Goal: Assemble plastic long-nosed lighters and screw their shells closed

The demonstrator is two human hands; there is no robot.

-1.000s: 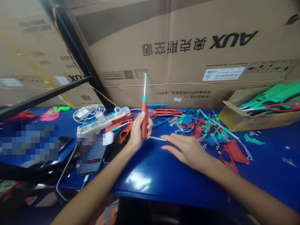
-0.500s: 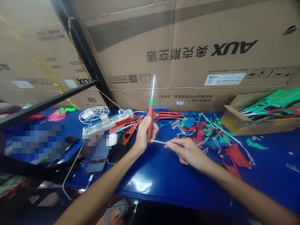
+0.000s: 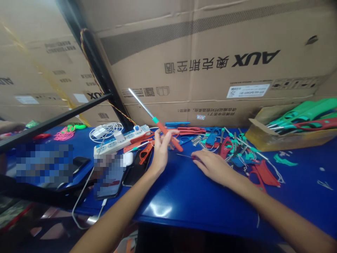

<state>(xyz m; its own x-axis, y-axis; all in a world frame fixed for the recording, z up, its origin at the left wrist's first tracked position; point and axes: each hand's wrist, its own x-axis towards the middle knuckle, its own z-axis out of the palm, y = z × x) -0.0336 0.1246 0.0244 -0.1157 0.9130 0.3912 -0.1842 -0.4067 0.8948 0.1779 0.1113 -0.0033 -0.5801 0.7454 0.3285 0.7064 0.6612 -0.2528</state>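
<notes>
My left hand (image 3: 161, 147) pinches a red-handled tool (image 3: 168, 136) with a green collar and a long metal shaft; the shaft tilts up to the left. My right hand (image 3: 212, 166) rests low on the blue table (image 3: 184, 193), fingers curled round a thin metal rod (image 3: 185, 156) whose tip sticks out to the left. Just right of that hand lies a heap of red, green and blue plastic parts with metal rods (image 3: 237, 149).
A white power strip (image 3: 119, 138) with a coiled white cable sits left of my hands, beside phones (image 3: 137, 165). An open carton of green and red finished pieces (image 3: 297, 123) stands at the right. Large cardboard boxes (image 3: 210, 59) wall the back. A black bar (image 3: 52, 121) crosses the left.
The tool in my left hand has tipped from upright to slanting up-left. My right hand has dropped to the table with the thin rod.
</notes>
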